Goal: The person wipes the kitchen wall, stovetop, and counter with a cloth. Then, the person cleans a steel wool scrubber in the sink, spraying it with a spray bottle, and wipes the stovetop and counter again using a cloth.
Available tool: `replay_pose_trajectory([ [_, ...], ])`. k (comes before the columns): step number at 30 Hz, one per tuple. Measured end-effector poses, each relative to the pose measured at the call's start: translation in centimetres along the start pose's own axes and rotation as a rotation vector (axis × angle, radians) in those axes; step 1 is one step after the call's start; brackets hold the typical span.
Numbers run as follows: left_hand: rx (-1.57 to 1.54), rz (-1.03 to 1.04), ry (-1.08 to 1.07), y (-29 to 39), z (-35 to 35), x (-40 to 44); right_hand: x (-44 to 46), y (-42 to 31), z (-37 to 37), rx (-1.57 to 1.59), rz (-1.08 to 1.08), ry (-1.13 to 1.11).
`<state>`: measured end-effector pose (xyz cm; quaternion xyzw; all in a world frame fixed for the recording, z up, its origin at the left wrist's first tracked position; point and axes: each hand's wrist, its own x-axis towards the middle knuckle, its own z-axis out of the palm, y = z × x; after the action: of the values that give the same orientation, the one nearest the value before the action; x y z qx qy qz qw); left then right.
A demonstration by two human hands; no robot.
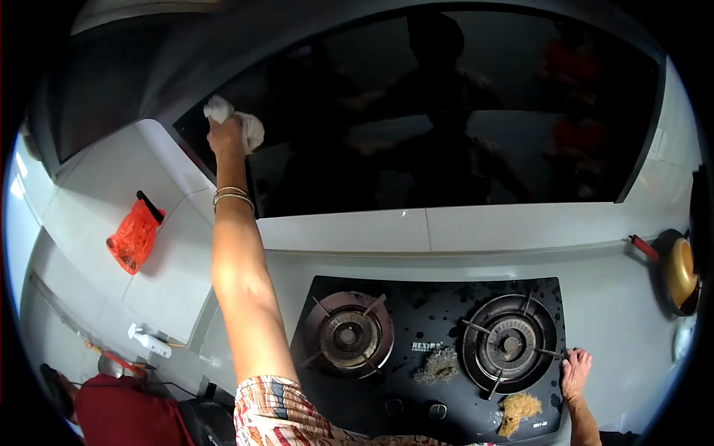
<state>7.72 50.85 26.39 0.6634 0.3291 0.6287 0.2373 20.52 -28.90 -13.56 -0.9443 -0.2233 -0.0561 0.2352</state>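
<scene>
My left hand (226, 137) is closed on a white cloth (251, 132), pressed against the left end of a glossy black range hood panel (446, 156). Two bangles circle that wrist. My right hand (576, 370) rests at the right edge of the black gas stove (424, 312), its fingers bent over the edge; it holds no visible object. Water drops dot the stove top. A grey scouring pad (437, 366) lies between the two burners, and a yellowish scrubber (519, 413) sits near the front right corner.
A red plastic bag (135, 236) hangs on the tiled wall at left. Below it are a white spray bottle (150, 341) and a person in dark red (130, 412). A pan with a golden bottom (678, 276) stands at far right. Pan supports stick up from both burners.
</scene>
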Motion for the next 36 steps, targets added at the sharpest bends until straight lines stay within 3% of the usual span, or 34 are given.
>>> replay_pose_trajectory([
  [2, 0.266, -0.093, 0.042, 8.2, 0.7, -5.3, 0.2, -0.2, -0.5, -0.008, -0.001, -0.019],
  [4, 0.329, 0.012, 0.059, 12.3, 2.6, -8.3, 0.1, -0.4, -0.6, 0.005, 0.004, -0.03],
  [8, 0.512, 0.416, -0.015, 19.8, 7.2, -15.3, 0.2, 0.1, -0.5, 0.029, -0.016, -0.023],
  [10, 0.407, 0.456, -0.033, 23.5, 10.1, -19.6, 0.0, 0.2, -0.5, 0.036, -0.007, -0.015],
  [12, 0.371, 0.621, -0.037, 26.9, 12.8, -24.3, -0.1, 0.4, -0.4, 0.073, -0.045, 0.024],
  [15, 0.259, 0.74, -0.175, 32.1, 17.3, -31.4, -0.3, 1.4, -0.4, 0.105, -0.109, 0.067],
  [19, 0.19, 0.796, -0.302, 37.0, 23.3, -39.6, -0.2, 1.6, -0.9, 0.13, -0.075, 0.025],
  [24, 0.184, 0.972, -0.357, 39.3, 27.5, -44.5, 0.0, 2.1, -1.5, 0.19, -0.084, -0.007],
  [26, 0.329, 1.109, -0.361, 39.5, 27.3, -45.2, -0.2, 2.4, -1.3, 0.196, -0.084, 0.006],
  [27, 0.351, 1.08, -0.414, 39.5, 26.8, -45.4, -0.2, 2.4, -1.4, 0.208, -0.098, 0.022],
  [34, 0.428, 1.34, -0.594, 33.2, 23.3, -49.4, -0.5, 2.8, -1.1, 0.2, -0.138, 0.085],
  [36, 0.458, 1.309, -0.623, 32.6, 22.4, -49.8, -0.7, 2.8, -1.0, 0.206, -0.134, 0.112],
])
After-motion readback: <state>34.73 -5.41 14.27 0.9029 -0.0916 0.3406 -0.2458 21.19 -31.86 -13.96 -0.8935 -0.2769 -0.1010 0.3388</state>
